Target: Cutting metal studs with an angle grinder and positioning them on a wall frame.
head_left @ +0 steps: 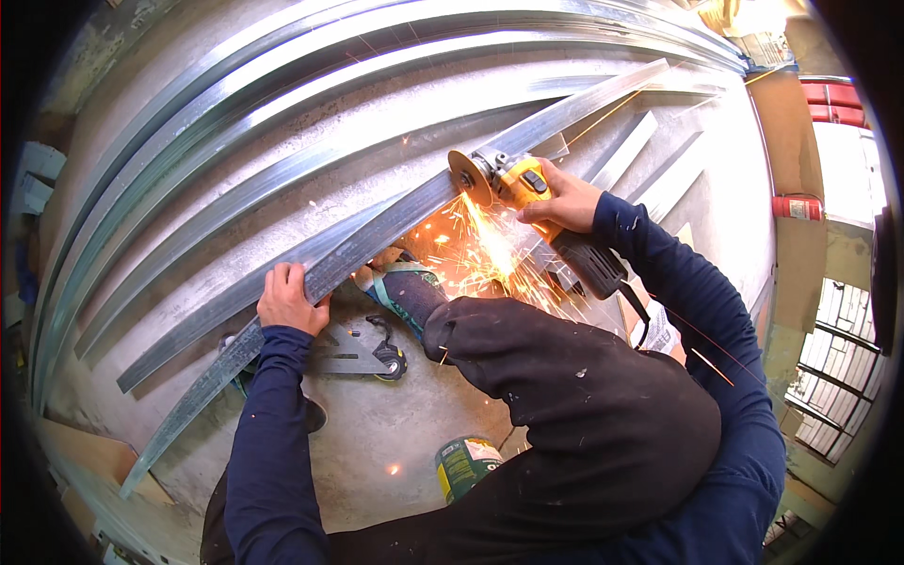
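My right hand (563, 202) grips a yellow and black angle grinder (527, 184). Its disc (463, 175) bites into a long galvanised metal channel (377, 240) that runs diagonally across the concrete floor. Orange sparks (485, 250) spray down from the cut toward my raised knee. My left hand (287, 299) presses flat on the same channel further down its length, holding it still. A foot in a teal and black shoe (407, 290) rests beside the channel, just below the cut.
Several more long metal channels (282, 104) lie side by side on the concrete floor (377, 443) beyond the cut. A metal square and a tape measure (388, 361) lie near my left arm. A green can (466, 463) stands below my knee. A red cylinder (798, 207) lies at the right.
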Demonstrator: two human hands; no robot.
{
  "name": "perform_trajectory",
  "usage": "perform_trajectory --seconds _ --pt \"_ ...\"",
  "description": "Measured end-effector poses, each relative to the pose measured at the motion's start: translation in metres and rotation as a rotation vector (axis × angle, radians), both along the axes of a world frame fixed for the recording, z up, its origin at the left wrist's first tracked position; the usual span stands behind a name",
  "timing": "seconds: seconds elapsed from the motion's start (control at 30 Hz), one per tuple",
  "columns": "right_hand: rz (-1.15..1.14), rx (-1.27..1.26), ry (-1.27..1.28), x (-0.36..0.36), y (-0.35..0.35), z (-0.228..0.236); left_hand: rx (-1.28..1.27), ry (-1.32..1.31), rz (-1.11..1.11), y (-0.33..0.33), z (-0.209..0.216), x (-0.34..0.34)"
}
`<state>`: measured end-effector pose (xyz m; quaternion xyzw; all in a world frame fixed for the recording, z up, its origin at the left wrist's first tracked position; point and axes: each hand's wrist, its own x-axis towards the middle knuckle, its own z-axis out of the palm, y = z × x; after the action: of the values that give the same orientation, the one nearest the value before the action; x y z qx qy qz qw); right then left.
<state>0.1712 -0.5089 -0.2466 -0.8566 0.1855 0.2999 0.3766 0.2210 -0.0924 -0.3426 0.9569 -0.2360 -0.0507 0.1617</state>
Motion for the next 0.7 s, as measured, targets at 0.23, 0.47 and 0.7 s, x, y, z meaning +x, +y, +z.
perform_trajectory --seconds 0.23,0.47,0.7 --pt "-0.02 0.086 0.011 -0.008 -0.007 -0.01 -0.01 0.001 0.004 -0.003 -0.001 0.0" --pt "-0.031 0.083 -0.034 0.005 -0.003 -0.002 -0.015 0.014 0.009 -0.005 0.001 -0.001" --pt "-0.03 0.049 -0.06 0.001 -0.003 -0.01 -0.01 0.01 0.002 -0.002 0.002 0.0"
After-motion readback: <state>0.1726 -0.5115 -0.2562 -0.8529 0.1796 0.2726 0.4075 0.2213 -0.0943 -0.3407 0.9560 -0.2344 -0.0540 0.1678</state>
